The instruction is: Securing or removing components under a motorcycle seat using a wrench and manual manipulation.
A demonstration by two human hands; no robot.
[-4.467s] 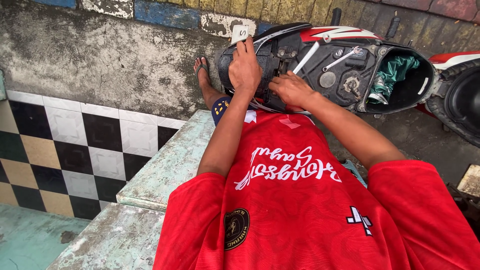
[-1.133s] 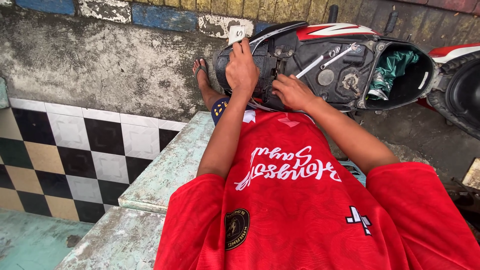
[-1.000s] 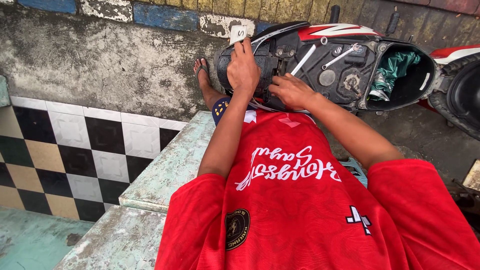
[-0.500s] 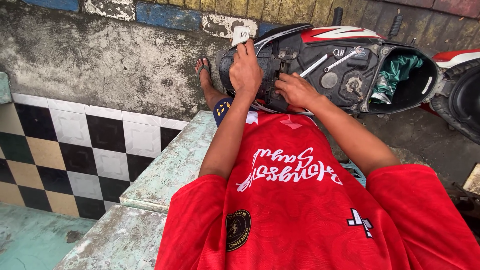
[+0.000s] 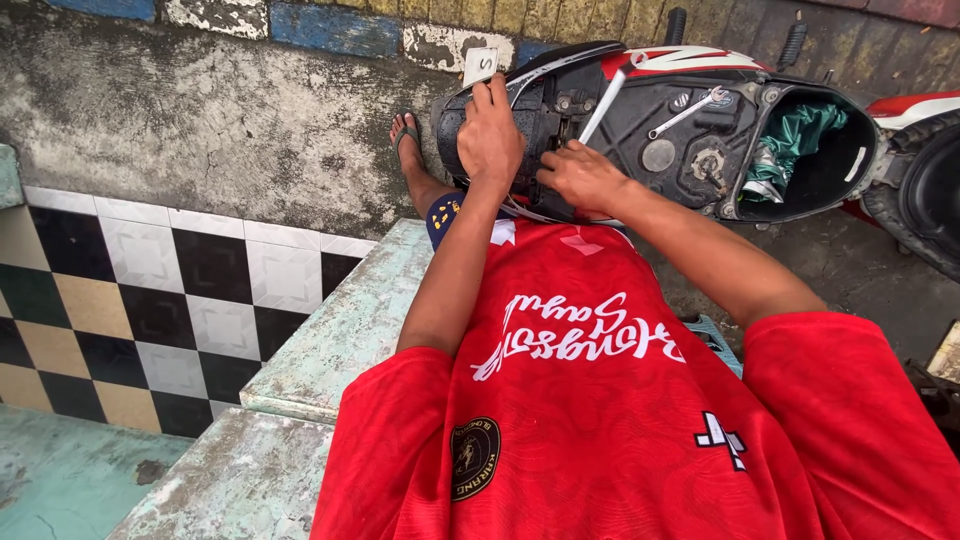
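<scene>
Scooter [image 5: 700, 150] lying opened up on the ground, seat compartment exposed, black inner tub facing the camera. Left hand [image 5: 488, 140] clamped over the front edge of the tub, fingers wrapped round the black plastic, grip pressed together on it. Right hand [image 5: 580, 175] just right of the left, low on the tub's near rim, fingers curled at the base of a long silver tool [image 5: 603, 105] that slants up and away over the tub; looks pinched between thumb and fingers, but contact point partly hidden. Second wrench [image 5: 685, 112] lying loose on the tub floor, further right, apart from both hands. Green crumpled cloth or bag [image 5: 800, 135] stuffed in the tub's rear hollow, far right. Small white tag [image 5: 480, 65] sticking up just above the left hand. Foot in a sandal [image 5: 405, 140] left of the scooter, against the stained wall [image 5: 200, 110]. Red shirt [image 5: 600, 400] filling the foreground below the scooter. Pale green step [image 5: 330, 330] and black, white and tan tiles [image 5: 150, 300] lower left of the scooter.
</scene>
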